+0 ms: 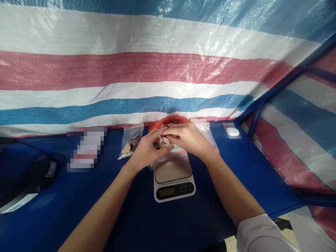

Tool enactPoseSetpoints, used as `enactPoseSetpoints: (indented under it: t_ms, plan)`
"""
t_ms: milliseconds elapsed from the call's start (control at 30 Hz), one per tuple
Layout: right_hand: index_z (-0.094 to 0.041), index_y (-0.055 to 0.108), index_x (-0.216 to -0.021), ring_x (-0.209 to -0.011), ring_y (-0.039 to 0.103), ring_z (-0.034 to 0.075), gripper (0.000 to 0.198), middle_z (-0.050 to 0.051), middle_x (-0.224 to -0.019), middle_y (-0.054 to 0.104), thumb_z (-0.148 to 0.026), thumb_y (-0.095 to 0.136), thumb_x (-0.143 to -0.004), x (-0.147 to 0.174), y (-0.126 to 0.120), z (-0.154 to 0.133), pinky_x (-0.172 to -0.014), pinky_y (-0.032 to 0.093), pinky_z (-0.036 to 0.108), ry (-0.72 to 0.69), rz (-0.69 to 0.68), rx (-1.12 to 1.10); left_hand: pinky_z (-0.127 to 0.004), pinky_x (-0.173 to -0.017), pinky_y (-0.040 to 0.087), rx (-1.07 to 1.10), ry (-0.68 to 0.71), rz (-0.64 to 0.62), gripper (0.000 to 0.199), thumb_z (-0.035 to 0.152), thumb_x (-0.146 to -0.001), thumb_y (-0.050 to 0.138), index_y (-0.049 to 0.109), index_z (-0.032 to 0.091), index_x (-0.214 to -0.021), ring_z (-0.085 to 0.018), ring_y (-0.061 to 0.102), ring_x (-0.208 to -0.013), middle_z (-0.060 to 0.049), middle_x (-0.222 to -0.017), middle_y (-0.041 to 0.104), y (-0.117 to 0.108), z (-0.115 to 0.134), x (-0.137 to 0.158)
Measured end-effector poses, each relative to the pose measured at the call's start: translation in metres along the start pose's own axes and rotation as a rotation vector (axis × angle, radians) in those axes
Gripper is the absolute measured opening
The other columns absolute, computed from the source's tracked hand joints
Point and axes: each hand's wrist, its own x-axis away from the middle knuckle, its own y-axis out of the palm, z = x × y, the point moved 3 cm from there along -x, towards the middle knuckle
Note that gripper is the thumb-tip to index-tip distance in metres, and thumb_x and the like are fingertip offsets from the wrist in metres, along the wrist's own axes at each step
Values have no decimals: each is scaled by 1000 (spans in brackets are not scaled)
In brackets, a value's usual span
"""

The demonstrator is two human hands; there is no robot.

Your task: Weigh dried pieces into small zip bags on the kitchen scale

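Note:
My left hand [148, 148] is closed round a small clear plastic bag [155, 162], holding its mouth up above the kitchen scale [173, 166]. My right hand [190, 140] is at the bag's mouth, fingers bent over brown and pale dried slices [166, 139]; how many it grips is hidden. Behind both hands stands a red-orange basket [154, 126] with more dried slices [174, 122] in it, partly covered by my right hand. Left of my left hand lies a clear zip bag [133, 132] with several slices inside. The scale's display looks dark.
Clear plastic bags [206, 131] lie behind my right wrist. A white rounded object [232, 132] in a small bag sits at the back right. A blurred-out packet [88, 148] and a black object [28, 178] are on the left. Striped sheeting [131, 70] hangs behind the blue table [210, 203].

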Motion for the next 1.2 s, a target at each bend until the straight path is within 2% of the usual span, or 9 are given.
enactPoseSetpoints:
  t_ms: [100,300,400,533,633,767,900,1033,1200]
  plan:
    - [-35,79,-105,-104,70,18,30,-3,-114,76,-21,54,-98,-1,1,-4,-87,55,28,8,-35,35,-32,-81,53,0,17,5,41,38,-82,77,69,24,-119,-21,64,-93,-5,-113,70,-1,0,-1]
    - [-35,79,-104,-103,70,18,27,-4,-112,77,-20,58,-96,0,-6,-5,-88,55,25,-19,-42,-81,-27,-65,50,31,4,2,36,37,-82,77,70,24,-115,-14,58,-74,-3,-103,69,-1,-1,-1]
    - [-30,80,-103,-97,72,17,25,-3,-105,78,-16,61,-93,2,-9,1,-87,55,25,-39,-12,-202,-27,-64,51,47,-23,12,39,39,-81,78,70,23,-116,-15,59,-74,-4,-107,70,-1,0,-1]
    - [-23,80,-107,-87,74,16,20,0,-100,80,-23,66,-92,7,-13,10,-83,57,27,-53,22,-390,-33,-75,56,47,-18,20,42,45,-81,77,71,23,-118,-21,67,-90,-7,-117,70,1,0,0]
    - [-21,80,-105,-87,74,17,20,2,-98,80,-31,70,-91,10,-16,11,-80,57,28,-71,-5,-474,-39,-89,57,13,7,35,55,48,-81,77,67,25,-130,-27,68,-107,-10,-131,66,4,2,1]
    - [-21,82,-93,-87,74,17,12,1,-94,80,-26,72,-88,14,-16,9,-80,57,28,-57,-32,-459,-48,-105,52,-107,53,38,68,48,-81,75,57,24,-142,-31,63,-123,-11,-139,63,10,7,2]
    - [-20,82,-91,-88,74,18,11,2,-93,80,-23,72,-86,24,-14,16,-84,57,29,-55,10,-514,-49,-115,44,-256,92,17,71,49,-86,71,50,24,-148,-32,52,-138,-9,-146,59,16,10,4]
    - [-19,81,-95,-90,74,20,16,3,-95,80,-30,74,-85,40,-9,33,-87,57,33,-28,75,-639,-47,-116,44,-354,102,15,77,56,-86,69,46,23,-152,-32,49,-141,-11,-151,54,20,4,13]
    - [-20,81,-89,-87,74,20,20,3,-93,80,-38,78,-80,61,4,50,-85,58,35,93,123,-744,-45,-112,49,-386,160,52,70,59,-90,63,51,24,-148,-30,58,-131,-12,-144,57,21,-8,36]
